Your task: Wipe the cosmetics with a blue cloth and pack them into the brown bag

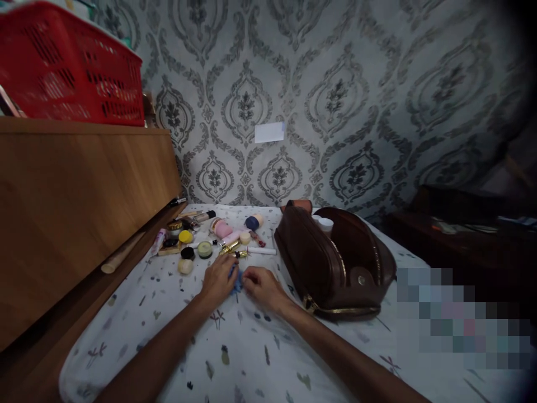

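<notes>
A small blue thing (237, 283) lies low over the patterned sheet between my hands, mostly covered, so its kind is unclear. My left hand (218, 281) curls over its left side, with a bit of blue showing under the fingers. From the right, my right hand (262, 286) pinches at its edge with bent fingers. Just beyond my left fingertips are gold tubes (230, 247) and a white stick (262, 251). A jar with a pale green top (205, 249), a black lid (187, 253) and a cream-coloured piece (185, 266) sit to the left.
A brown cosmetic bag (310, 252) stands unzipped on the right, with white-capped containers (325, 225) inside. More makeup, including a yellow-lidded jar (185, 237) and a pink bottle (222, 228), is scattered behind. A wooden cabinet (84, 190) carrying a red basket (75, 67) borders the left; a patterned wall rises behind.
</notes>
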{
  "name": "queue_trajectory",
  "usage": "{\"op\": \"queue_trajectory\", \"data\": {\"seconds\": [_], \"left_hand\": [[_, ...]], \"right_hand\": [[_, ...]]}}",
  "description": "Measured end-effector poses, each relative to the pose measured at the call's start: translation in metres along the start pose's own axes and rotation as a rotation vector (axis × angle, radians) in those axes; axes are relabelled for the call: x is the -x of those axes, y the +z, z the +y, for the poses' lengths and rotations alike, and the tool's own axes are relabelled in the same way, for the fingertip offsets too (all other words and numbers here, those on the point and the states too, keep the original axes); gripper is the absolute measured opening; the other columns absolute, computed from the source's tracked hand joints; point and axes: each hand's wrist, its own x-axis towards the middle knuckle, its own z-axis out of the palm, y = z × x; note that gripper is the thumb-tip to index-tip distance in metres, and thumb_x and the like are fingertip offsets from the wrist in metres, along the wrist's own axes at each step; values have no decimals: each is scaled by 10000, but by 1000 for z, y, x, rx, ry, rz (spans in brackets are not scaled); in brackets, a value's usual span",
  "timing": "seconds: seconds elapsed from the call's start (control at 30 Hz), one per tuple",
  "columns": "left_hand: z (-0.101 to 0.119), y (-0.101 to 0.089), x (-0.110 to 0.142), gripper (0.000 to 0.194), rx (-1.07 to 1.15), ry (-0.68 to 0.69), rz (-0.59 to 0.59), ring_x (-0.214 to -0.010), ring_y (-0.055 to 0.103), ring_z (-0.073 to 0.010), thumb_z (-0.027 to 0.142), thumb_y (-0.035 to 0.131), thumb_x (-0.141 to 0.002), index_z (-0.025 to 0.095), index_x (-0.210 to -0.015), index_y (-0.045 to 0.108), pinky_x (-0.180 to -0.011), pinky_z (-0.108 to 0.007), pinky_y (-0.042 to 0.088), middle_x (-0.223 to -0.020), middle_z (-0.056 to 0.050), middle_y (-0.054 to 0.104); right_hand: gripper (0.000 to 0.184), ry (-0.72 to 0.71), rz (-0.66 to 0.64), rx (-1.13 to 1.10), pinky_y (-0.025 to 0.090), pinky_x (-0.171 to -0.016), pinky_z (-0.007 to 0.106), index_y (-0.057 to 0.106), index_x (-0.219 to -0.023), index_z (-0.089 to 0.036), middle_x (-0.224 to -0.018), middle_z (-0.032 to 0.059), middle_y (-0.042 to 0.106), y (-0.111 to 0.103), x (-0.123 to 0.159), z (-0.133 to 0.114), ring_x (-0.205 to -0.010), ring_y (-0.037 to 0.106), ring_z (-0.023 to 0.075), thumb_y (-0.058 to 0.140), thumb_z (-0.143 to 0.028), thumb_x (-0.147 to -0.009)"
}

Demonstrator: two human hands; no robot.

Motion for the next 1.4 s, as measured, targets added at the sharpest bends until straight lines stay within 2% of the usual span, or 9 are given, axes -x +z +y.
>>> {"op": "queue_trajectory", "data": {"seconds": [0.2, 0.4, 0.8, 1.1, 1.27, 1.4], "left_hand": [[-3, 0, -1, 135, 24, 4, 42, -1086, 594, -215, 178, 502, -901, 227, -932, 624, -912, -341, 487, -1117, -53, 668], [-3, 3, 0, 140, 14, -4, 13, -997, 589, -226, 179, 481, -911, 219, -897, 615, -841, -345, 480, -986, -51, 660], [-3, 3, 1, 141, 48, 5, -43, -968, 609, -227, 191, 465, -914, 213, -905, 604, -840, -345, 478, -985, -56, 665], [-1, 6, 3, 161, 65, 8, -4, -952, 636, -211, 209, 456, -924, 229, -939, 615, -837, -334, 502, -984, -52, 680], [-10, -8, -10, 227, -4, 6, 72, -1024, 639, -200, 200, 430, -936, 227, -1061, 617, -889, -324, 497, -1077, -55, 690], [-35, -28, -38, 236, -110, -73, 101, -1025, 626, -217, 234, 409, -949, 217, -1041, 626, -915, -344, 475, -1068, -63, 682]], "right_hand": [[137, -93, 92, 8, 402, -580, 229, 584, -740, -177, -587, -25, 559, 15, -1, 9, -572, 519, 130, 498, -261, -805], [167, -151, 96, 12, 384, -558, 231, 587, -761, -176, -600, -23, 550, 14, 6, 14, -554, 492, 129, 485, -294, -821], [152, -204, 140, 105, 377, -584, 218, 620, -757, -171, -612, -21, 566, 13, 9, 8, -586, 497, 129, 484, -197, -822], [144, -199, 139, 117, 370, -583, 223, 607, -744, -182, -620, -12, 554, 12, 8, 7, -594, 482, 139, 484, -198, -818], [142, -171, 132, 101, 361, -581, 231, 603, -746, -178, -599, -19, 546, 11, 10, 4, -576, 488, 136, 481, -201, -815], [139, -147, 126, 76, 365, -575, 233, 609, -755, -170, -579, -26, 538, 11, 10, 3, -560, 491, 134, 481, -183, -808]]}}
